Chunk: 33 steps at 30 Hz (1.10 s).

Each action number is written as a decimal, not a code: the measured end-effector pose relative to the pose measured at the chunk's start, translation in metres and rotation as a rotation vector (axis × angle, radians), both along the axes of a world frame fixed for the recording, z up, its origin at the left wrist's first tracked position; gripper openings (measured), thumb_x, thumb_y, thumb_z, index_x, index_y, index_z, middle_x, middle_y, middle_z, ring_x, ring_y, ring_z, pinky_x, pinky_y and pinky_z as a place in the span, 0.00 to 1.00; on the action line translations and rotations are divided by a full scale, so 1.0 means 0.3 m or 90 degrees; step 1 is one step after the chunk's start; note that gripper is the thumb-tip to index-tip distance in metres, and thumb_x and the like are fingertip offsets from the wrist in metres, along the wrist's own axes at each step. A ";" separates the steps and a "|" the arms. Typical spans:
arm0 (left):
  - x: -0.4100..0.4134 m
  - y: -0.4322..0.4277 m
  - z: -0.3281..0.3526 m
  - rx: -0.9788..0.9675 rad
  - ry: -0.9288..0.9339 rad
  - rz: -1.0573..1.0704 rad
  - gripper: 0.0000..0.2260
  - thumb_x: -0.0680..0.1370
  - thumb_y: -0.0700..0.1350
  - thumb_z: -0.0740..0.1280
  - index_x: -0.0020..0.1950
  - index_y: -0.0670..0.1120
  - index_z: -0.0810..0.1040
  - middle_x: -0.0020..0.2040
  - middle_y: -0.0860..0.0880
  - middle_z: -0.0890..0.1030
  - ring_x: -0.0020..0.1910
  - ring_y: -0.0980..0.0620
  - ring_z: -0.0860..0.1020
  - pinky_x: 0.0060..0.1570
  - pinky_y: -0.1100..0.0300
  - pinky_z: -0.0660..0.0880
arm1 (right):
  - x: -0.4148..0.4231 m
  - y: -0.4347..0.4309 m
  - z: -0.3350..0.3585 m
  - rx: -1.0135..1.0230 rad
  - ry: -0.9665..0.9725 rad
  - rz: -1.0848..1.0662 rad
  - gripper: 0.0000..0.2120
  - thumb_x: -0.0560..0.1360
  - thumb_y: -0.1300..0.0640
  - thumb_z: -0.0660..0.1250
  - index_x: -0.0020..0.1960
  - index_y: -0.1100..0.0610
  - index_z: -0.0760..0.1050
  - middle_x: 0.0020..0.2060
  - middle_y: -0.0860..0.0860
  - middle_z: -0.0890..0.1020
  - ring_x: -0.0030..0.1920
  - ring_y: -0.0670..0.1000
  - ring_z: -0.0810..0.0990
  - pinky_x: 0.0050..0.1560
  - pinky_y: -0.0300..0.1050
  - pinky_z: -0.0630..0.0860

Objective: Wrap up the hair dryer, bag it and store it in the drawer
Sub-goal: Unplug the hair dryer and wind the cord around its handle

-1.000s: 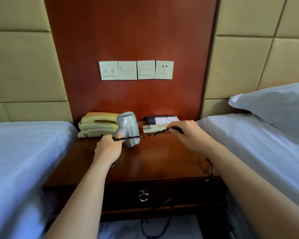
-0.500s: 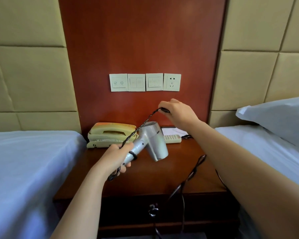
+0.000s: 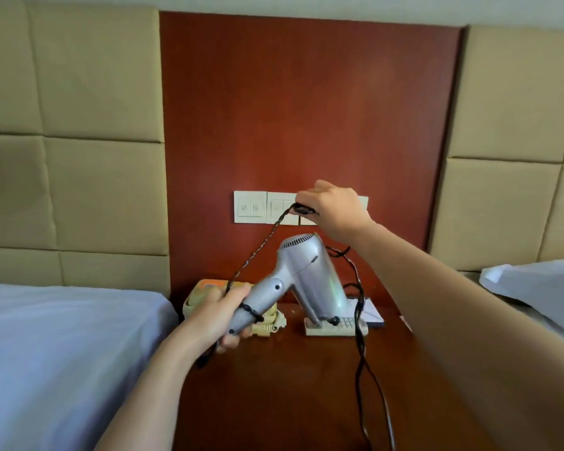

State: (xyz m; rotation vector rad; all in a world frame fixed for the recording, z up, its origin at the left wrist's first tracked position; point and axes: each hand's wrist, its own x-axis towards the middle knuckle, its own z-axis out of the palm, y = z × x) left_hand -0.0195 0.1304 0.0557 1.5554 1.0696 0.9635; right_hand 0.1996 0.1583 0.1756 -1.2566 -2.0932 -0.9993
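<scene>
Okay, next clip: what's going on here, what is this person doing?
A person is winding up a hair dryer. The left hand holds its handle above the nightstand, with one loop of the black cord around it. The right hand pinches the cord up near the wall switches; the rest trails off the nightstand's front. No bag is visible, and the drawer is out of view.

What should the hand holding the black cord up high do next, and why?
Probably swing the right hand down and around the handle of the silver plastic hair dryer, laying another turn. The left hand grips that handle, only one loop of the twisted black cord sits on it, and much cord hangs loose.
</scene>
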 end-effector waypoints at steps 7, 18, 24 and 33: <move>0.010 0.033 0.148 0.079 0.001 -0.037 0.21 0.82 0.50 0.56 0.34 0.38 0.71 0.19 0.47 0.71 0.13 0.54 0.62 0.17 0.71 0.58 | 0.046 0.003 0.082 0.036 0.047 0.015 0.16 0.79 0.46 0.58 0.46 0.58 0.74 0.41 0.51 0.81 0.48 0.55 0.74 0.32 0.45 0.66; 0.080 -0.050 -0.129 -0.129 -0.037 -0.207 0.20 0.81 0.52 0.53 0.44 0.39 0.76 0.24 0.44 0.71 0.15 0.54 0.62 0.20 0.70 0.53 | 0.159 -0.027 -0.323 -0.334 0.417 0.034 0.11 0.73 0.57 0.67 0.32 0.53 0.74 0.28 0.48 0.78 0.31 0.50 0.75 0.35 0.48 0.73; 0.101 -0.028 -0.204 -0.272 -0.277 -0.224 0.23 0.79 0.56 0.51 0.46 0.38 0.76 0.23 0.44 0.69 0.12 0.55 0.61 0.16 0.71 0.54 | 0.160 -0.063 -0.496 -0.503 0.529 -0.067 0.08 0.76 0.66 0.61 0.43 0.58 0.77 0.39 0.56 0.79 0.43 0.57 0.77 0.46 0.51 0.72; 0.089 -0.005 -0.260 -0.301 -0.484 -0.026 0.22 0.81 0.58 0.51 0.46 0.40 0.70 0.24 0.46 0.69 0.12 0.56 0.62 0.13 0.72 0.58 | 0.149 -0.187 -0.670 -0.297 0.101 -0.064 0.24 0.74 0.36 0.49 0.45 0.52 0.77 0.41 0.49 0.83 0.44 0.53 0.80 0.34 0.47 0.72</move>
